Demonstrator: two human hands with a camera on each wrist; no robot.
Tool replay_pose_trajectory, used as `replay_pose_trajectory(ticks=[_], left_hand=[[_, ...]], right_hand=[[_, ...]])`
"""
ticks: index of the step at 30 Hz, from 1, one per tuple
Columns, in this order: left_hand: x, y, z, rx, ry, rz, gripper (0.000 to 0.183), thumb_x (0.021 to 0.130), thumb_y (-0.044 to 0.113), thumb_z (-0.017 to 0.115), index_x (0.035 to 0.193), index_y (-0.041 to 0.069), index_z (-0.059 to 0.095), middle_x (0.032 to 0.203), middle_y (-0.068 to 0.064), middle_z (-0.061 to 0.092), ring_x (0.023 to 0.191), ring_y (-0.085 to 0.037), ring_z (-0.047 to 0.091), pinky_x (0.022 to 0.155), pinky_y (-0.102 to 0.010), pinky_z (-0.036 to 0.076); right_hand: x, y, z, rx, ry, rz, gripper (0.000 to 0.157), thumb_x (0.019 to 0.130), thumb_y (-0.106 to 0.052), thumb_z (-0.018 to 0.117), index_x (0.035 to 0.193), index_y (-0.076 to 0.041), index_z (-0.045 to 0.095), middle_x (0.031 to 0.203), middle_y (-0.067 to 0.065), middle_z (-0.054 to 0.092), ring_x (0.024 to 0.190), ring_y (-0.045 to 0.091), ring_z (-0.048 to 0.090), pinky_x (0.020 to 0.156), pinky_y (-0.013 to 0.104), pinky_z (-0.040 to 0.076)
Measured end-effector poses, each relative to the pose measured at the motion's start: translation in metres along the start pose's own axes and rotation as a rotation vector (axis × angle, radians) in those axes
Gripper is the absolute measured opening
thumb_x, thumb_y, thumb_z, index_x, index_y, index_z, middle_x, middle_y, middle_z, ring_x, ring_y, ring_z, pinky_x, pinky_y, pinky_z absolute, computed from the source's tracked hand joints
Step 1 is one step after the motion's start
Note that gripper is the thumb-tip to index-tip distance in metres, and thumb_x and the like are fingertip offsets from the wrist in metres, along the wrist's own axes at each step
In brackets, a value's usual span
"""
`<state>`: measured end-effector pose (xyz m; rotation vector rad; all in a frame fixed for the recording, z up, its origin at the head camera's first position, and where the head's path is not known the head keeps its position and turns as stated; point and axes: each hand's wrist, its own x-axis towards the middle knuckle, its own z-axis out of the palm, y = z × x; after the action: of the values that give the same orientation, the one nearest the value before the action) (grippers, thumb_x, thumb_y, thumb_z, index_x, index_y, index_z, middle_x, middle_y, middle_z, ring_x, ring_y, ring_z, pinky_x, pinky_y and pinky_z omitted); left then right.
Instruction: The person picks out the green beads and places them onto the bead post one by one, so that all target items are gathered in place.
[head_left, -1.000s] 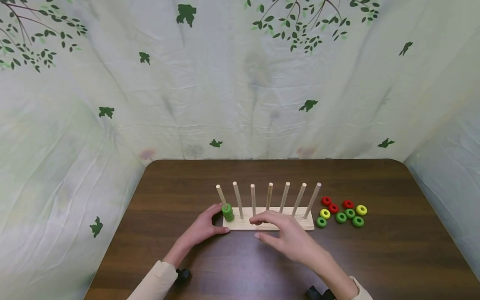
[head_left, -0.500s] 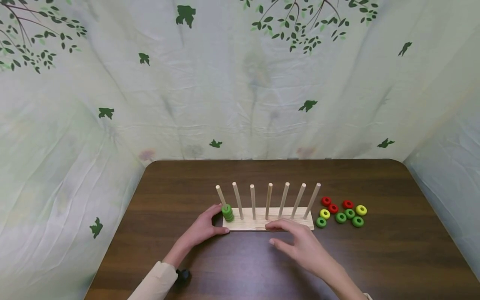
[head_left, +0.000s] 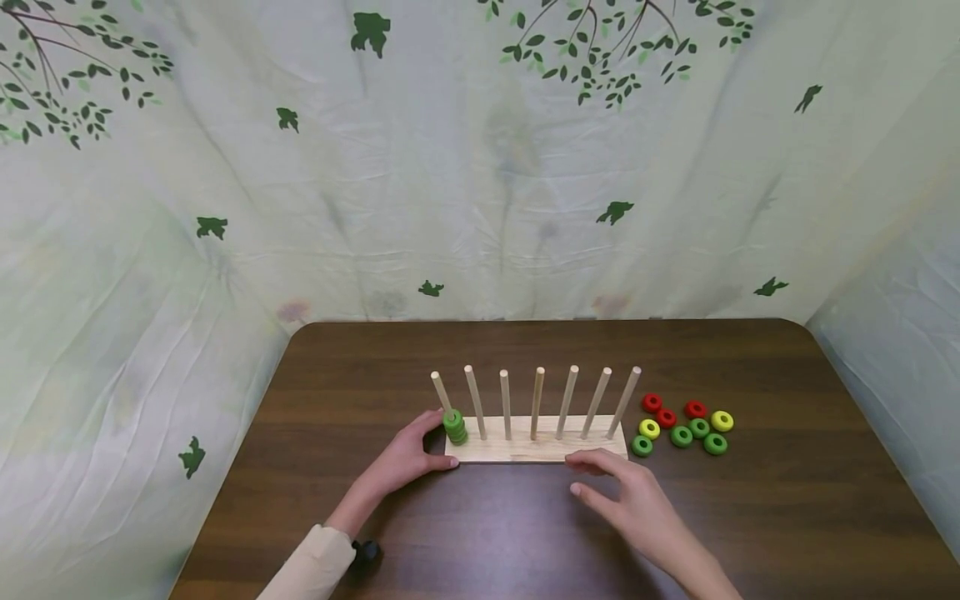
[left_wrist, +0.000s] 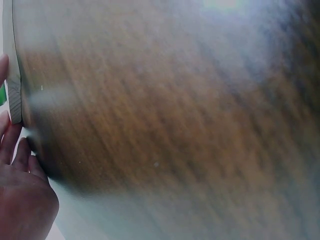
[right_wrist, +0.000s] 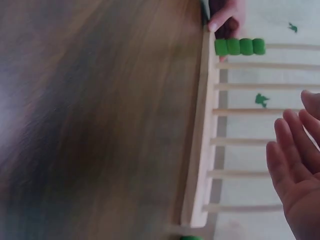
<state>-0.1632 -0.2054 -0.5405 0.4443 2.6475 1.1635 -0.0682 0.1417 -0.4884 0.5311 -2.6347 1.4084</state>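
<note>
A pale wooden peg board (head_left: 525, 450) with several upright pegs lies on the table. Green rings (head_left: 454, 427) are stacked on its leftmost peg; the right wrist view shows several green rings (right_wrist: 240, 46) there. My left hand (head_left: 405, 454) grips the board's left end, thumb at the front corner and fingers around the far side; in the left wrist view the fingers (left_wrist: 10, 142) lie against the board's end (left_wrist: 15, 100). Holding nothing, my right hand (head_left: 633, 504) hovers near the board's front right edge, fingers loosely bent and thumb apart.
Loose rings lie right of the board: red rings (head_left: 666, 418), yellow rings (head_left: 722, 421) and green rings (head_left: 681, 436). The brown table (head_left: 375, 358) ends at a pale cloth backdrop (head_left: 480, 208) with leaf prints.
My right hand has moved rightward along the board's front, from the middle pegs toward the right end, empty throughout. The left hand and the board have stayed in place.
</note>
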Motion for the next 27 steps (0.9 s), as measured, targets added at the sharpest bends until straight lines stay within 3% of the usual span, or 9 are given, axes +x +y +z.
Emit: replay_pose_trajectory(ticks=[8,15,22,27], left_hand=[[0.000,0.000,0.001,-0.002,-0.005,-0.017,0.073,0.074,0.026,0.087,0.138,0.011,0.056,0.145,-0.012,0.047,0.136,-0.030,0.040,0.110,-0.049,0.031],[0.000,0.000,0.001,-0.003,-0.003,-0.042,0.076,0.074,0.027,0.087,0.140,0.010,0.054,0.147,-0.013,0.046,0.137,-0.030,0.039,0.110,-0.049,0.031],[0.000,0.000,0.000,0.006,-0.007,-0.036,0.077,0.075,0.028,0.087,0.141,0.010,0.053,0.147,-0.013,0.046,0.137,-0.030,0.039,0.110,-0.049,0.031],[0.000,-0.001,0.001,0.007,-0.007,-0.035,0.077,0.075,0.029,0.086,0.141,0.010,0.053,0.147,-0.013,0.046,0.137,-0.030,0.039,0.110,-0.049,0.031]], right_hand=[[-0.012,0.015,-0.009,-0.051,0.074,-0.003,0.038,0.078,-0.006,0.082,0.113,-0.017,0.070,0.105,-0.010,0.071,0.091,0.013,0.065,0.081,0.029,0.051],[-0.020,0.025,-0.020,-0.111,0.115,0.055,0.038,0.078,-0.005,0.082,0.113,-0.015,0.070,0.103,-0.009,0.071,0.090,0.012,0.065,0.080,0.031,0.051],[-0.029,0.036,-0.035,-0.156,0.180,0.082,0.037,0.078,-0.005,0.082,0.113,-0.014,0.071,0.104,-0.009,0.070,0.090,0.016,0.065,0.079,0.022,0.048],[-0.037,0.044,-0.047,-0.216,0.201,0.147,0.035,0.082,-0.011,0.081,0.115,-0.015,0.070,0.107,-0.008,0.069,0.092,0.020,0.065,0.078,0.028,0.051]])
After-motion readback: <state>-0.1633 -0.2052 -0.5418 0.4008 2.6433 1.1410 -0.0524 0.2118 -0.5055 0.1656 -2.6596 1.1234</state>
